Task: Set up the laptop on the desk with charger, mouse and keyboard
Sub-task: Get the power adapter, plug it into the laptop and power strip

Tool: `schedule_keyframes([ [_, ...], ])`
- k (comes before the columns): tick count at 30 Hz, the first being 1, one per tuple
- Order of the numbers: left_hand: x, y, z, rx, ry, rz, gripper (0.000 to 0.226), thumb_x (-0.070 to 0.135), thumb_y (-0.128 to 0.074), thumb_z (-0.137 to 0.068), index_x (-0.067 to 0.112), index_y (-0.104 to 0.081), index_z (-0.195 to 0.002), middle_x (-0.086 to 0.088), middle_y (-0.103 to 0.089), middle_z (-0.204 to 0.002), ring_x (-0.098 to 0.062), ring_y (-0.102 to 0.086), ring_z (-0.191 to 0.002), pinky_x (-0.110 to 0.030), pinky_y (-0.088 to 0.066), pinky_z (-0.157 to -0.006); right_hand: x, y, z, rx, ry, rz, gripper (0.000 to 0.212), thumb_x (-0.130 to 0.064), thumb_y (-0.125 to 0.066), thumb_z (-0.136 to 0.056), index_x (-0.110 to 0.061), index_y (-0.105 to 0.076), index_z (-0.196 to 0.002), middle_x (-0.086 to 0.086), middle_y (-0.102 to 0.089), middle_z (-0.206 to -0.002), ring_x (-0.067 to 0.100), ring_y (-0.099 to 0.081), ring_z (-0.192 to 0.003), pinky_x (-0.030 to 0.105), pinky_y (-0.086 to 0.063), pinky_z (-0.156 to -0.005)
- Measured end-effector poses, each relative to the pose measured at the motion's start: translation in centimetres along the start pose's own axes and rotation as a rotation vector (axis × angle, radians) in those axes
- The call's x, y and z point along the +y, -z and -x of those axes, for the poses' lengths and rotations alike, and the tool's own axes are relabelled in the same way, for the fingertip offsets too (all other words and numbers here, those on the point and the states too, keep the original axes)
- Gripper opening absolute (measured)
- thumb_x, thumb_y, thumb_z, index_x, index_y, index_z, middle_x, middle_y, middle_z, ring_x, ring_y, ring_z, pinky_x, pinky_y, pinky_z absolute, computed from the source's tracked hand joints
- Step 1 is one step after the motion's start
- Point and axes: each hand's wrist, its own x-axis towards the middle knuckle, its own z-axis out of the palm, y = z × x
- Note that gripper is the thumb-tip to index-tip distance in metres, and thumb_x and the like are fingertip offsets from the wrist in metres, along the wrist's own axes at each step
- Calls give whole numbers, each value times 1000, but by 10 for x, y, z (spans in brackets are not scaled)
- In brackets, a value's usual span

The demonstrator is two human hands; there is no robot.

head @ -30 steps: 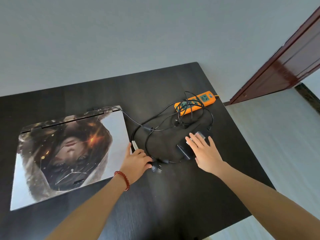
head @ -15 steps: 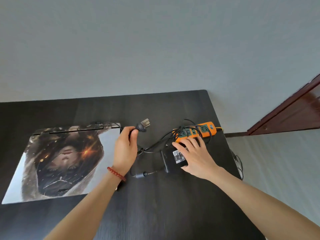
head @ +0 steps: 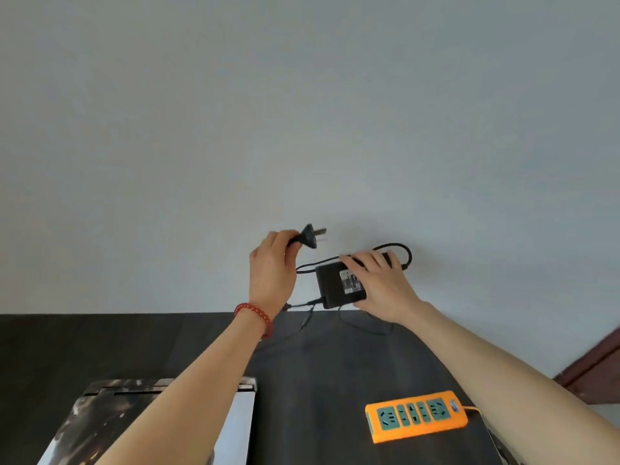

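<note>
A single head-worn wide-angle camera looks forward from the person's standing point at the near edge of the dark counter, pitched up so that bare grey wall fills the upper two-thirds of the view. The counter's far edge runs level across the lower third. Both forearms reach in from the bottom corners, close to the lens. A closed laptop is cut off by the bottom edge, an orange power strip sits toward the counter's right edge, and a brown door frame shows at far right.
</note>
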Motion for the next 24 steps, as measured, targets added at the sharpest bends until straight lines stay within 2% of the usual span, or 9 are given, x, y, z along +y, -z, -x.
schedule_keyframes([
  [2, -28, -17, 16, -85, 16, -87, 19, 9, -48, -93, 8, -62, -106, -10, -61, -92, -28, -58, -81, -44, -47, -80, 2, -38, 5, -168, 30, 38, 83, -38, -65, -77, -24, -19, -144, 5, -32, -144, 27, -26, -133, 54, -14, -111],
  [4, -54, -30, 34, -150, 95, -89, 19, 11, -48, -94, 8, -63, -106, -9, -61, -92, -29, -57, -79, -43, -47, -77, 1, -74, 17, -315, 36, 65, 84, -37, -65, -78, -24, -16, -144, 6, -29, -146, 28, -23, -135, 54, -12, -112],
  [7, -87, -52, 55, -173, 302, -24, 20, 14, -45, -95, 12, -62, -106, -1, -57, -92, -18, -54, -74, -20, -43, -65, 0, -126, 33, -499, 17, 57, 88, -39, -66, -78, -25, -11, -145, 6, -26, -149, 29, -18, -139, 55, -8, -114],
  [9, -102, -61, 66, -168, 376, -6, 19, 14, -46, -94, 13, -62, -105, 1, -56, -90, -10, -50, -71, -10, -35, -59, 1, -150, 42, -550, 21, 47, 88, -41, -66, -78, -25, -11, -145, 6, -27, -149, 29, -19, -138, 54, -7, -114],
  [12, -115, -70, 75, -193, 416, 24, 18, 14, -48, -93, 15, -62, -103, 4, -55, -82, -8, -50, -72, -12, -32, -63, 6, -172, 50, -577, 50, 27, 89, -46, -66, -77, -24, -13, -145, 5, -31, -148, 27, -23, -137, 50, -4, -115],
  [16, -115, -75, 77, -210, 474, 123, 14, 14, -54, -90, 18, -62, -100, 8, -59, -78, -6, -54, -72, -11, -40, -65, 9, -182, 63, -583, 16, 32, 84, -44, -61, -81, -21, -12, -146, 4, -27, -151, 23, -20, -141, 46, 1, -117],
  [19, -104, -78, 80, -246, 529, 233, 21, 14, -63, -85, 25, -53, -99, 16, -61, -83, 4, -57, -81, 2, -39, -67, 0, -170, 70, -455, -131, -288, 69, -34, -55, -89, -23, -17, -145, 0, -30, -151, 16, -24, -139, 36, -13, -116],
  [22, -89, -83, 90, -334, 458, 242, 32, 11, -66, -82, 27, -44, -98, 15, -63, -84, 7, -57, -83, 3, -37, -67, -10, -132, 65, -75, -388, -730, 65, -25, -59, -87, -28, -24, -142, -7, -41, -141, 8, -38, -129, 28, -39, -102],
  [24, -77, -88, 94, -408, 355, 193, 35, 11, -66, -82, 26, -39, -99, 10, -64, -88, 3, -57, -80, 3, -36, -67, -12, -103, 60, 69, -360, -831, 60, -21, -60, -86, -32, -31, -138, -12, -42, -135, 4, -36, -126, 26, -37, -101],
])
